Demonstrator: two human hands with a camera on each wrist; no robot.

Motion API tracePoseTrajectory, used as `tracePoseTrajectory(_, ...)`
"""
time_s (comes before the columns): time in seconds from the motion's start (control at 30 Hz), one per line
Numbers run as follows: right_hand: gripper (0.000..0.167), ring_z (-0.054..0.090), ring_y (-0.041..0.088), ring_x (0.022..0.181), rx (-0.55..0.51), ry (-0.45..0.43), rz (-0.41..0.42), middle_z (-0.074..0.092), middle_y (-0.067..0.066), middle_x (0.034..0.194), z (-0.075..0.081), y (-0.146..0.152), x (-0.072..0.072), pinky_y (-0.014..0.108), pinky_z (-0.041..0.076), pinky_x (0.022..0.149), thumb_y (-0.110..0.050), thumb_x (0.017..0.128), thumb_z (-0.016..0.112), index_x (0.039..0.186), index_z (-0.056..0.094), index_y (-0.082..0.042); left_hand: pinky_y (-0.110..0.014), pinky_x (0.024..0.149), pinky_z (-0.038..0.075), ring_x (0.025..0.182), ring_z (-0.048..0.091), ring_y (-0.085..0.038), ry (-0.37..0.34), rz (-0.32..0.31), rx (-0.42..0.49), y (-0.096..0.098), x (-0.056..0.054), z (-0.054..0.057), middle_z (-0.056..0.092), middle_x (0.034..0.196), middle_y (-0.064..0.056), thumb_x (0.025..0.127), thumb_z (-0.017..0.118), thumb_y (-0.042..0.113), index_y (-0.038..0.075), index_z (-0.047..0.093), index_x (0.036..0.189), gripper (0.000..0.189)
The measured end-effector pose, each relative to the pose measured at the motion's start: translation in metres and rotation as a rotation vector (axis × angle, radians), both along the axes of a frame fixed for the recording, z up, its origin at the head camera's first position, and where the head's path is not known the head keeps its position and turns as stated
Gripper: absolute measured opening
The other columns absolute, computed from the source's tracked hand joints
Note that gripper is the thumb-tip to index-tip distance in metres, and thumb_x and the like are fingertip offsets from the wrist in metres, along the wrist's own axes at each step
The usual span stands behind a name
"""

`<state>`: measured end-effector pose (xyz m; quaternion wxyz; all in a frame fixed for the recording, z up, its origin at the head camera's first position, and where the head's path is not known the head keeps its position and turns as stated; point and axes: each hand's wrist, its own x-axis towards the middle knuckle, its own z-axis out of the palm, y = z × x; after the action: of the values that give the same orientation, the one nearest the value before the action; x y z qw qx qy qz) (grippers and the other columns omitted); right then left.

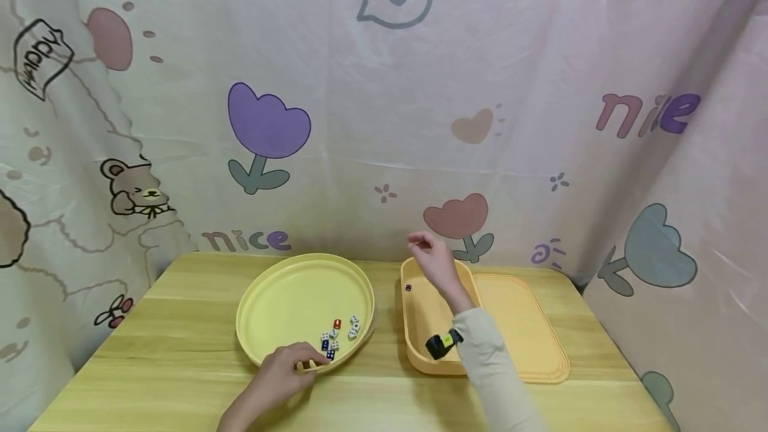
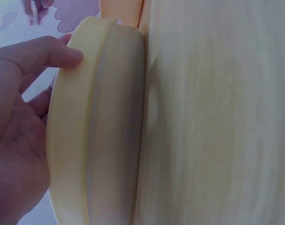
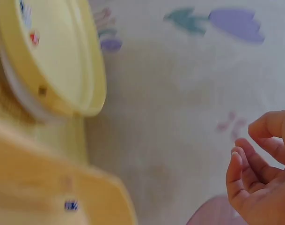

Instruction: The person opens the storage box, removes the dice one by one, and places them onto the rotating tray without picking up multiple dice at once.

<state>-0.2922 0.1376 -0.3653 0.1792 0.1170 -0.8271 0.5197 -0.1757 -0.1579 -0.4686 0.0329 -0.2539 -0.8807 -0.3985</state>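
Observation:
In the head view, my left hand (image 1: 282,375) is at the near rim of a round yellow tray (image 1: 252,299). The left wrist view shows its thumb (image 2: 69,57) on the tray's outer wall and the other fingers behind the rim, partly hidden. A dark blue die (image 1: 330,355) sits right at those fingertips. Beside it lie several white dice (image 1: 354,327), another blue die (image 1: 325,345) and a red die (image 1: 337,324). My right hand (image 1: 437,262) is raised over an orange box (image 1: 411,345), fingers loosely bent and holding nothing. One small dark die (image 1: 409,287) shows inside the box, by its left wall.
Right of the box, a flat orange lid (image 1: 519,325) lies on the wooden table (image 1: 180,325). A printed curtain (image 1: 360,119) hangs behind the table and along both sides. On the right wrist is a black strap with a camera (image 1: 441,345).

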Motion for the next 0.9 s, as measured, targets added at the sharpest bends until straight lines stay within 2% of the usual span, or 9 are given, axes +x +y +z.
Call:
tracePoseTrajectory(0.07, 0.018, 0.059, 0.023, 0.088, 0.010, -0.030, -0.020, 0.067, 0.013, 0.099, -0.007, 0.007, -0.013, 0.030, 0.048, 0.078, -0.002, 0.089, 0.063, 0.105, 0.068, 0.005, -0.024, 0.062, 0.042, 0.075, 0.053, 0.000, -0.011, -0.001, 0.005, -0.001, 0.000, 0.001, 0.067, 0.092, 0.012, 0.078, 0.071, 0.002, 0.020, 0.075, 0.096, 0.026)
tracePoseTrajectory(0.13, 0.019, 0.058, 0.021, 0.086, -0.007, -0.096, -0.032, 0.066, 0.014, 0.099, -0.018, 0.012, -0.023, 0.029, 0.048, 0.074, -0.002, 0.089, 0.063, 0.106, 0.067, 0.007, -0.024, 0.062, 0.043, 0.075, 0.053, 0.000, -0.016, -0.002, 0.009, -0.001, 0.001, 0.001, 0.068, 0.092, 0.012, 0.078, 0.072, 0.002, 0.020, 0.075, 0.096, 0.026)
tracePoseTrajectory(0.3, 0.022, 0.058, 0.021, 0.085, -0.100, -0.267, -0.058, 0.065, 0.016, 0.100, -0.049, 0.021, -0.041, 0.032, 0.050, 0.071, 0.000, 0.090, 0.063, 0.109, 0.065, 0.009, -0.024, 0.062, 0.044, 0.075, 0.054, 0.000, -0.004, -0.003, 0.009, -0.002, 0.001, 0.001, 0.068, 0.092, 0.011, 0.078, 0.072, 0.001, 0.019, 0.075, 0.096, 0.026)
tracePoseTrajectory(0.47, 0.019, 0.065, 0.031, 0.090, -0.002, -0.289, -0.103, 0.069, 0.019, 0.099, -0.080, 0.027, -0.050, 0.035, 0.052, 0.076, 0.003, 0.085, 0.065, 0.103, 0.068, 0.010, -0.023, 0.062, 0.044, 0.075, 0.054, 0.001, 0.017, -0.007, 0.004, -0.001, 0.001, -0.001, 0.068, 0.092, 0.012, 0.077, 0.073, 0.001, 0.019, 0.076, 0.095, 0.026)
tracePoseTrajectory(0.6, 0.023, 0.066, 0.033, 0.093, 0.067, -0.320, -0.092, 0.071, 0.019, 0.097, -0.100, 0.029, -0.049, 0.035, 0.052, 0.078, 0.007, 0.077, 0.070, 0.100, 0.070, 0.010, -0.023, 0.062, 0.044, 0.075, 0.054, 0.000, 0.009, -0.009, 0.008, 0.000, 0.001, -0.001, 0.068, 0.092, 0.011, 0.077, 0.073, 0.000, 0.019, 0.075, 0.096, 0.026)
tracePoseTrajectory(0.73, 0.028, 0.067, 0.032, 0.090, 0.117, -0.316, -0.078, 0.071, 0.018, 0.091, -0.112, 0.029, -0.045, 0.036, 0.052, 0.077, 0.007, 0.069, 0.074, 0.097, 0.072, 0.009, -0.024, 0.062, 0.044, 0.075, 0.055, 0.001, 0.011, -0.015, 0.013, 0.001, 0.002, -0.001, 0.068, 0.092, 0.011, 0.076, 0.072, -0.001, 0.018, 0.076, 0.096, 0.027)
tracePoseTrajectory(0.9, 0.024, 0.067, 0.030, 0.087, 0.173, -0.277, -0.085, 0.072, 0.015, 0.086, -0.116, 0.026, -0.043, 0.037, 0.051, 0.080, 0.004, 0.069, 0.076, 0.094, 0.074, 0.007, -0.023, 0.061, 0.044, 0.074, 0.054, 0.001, 0.039, -0.014, 0.013, 0.002, 0.001, 0.000, 0.068, 0.091, 0.011, 0.075, 0.071, -0.001, 0.017, 0.076, 0.094, 0.027)
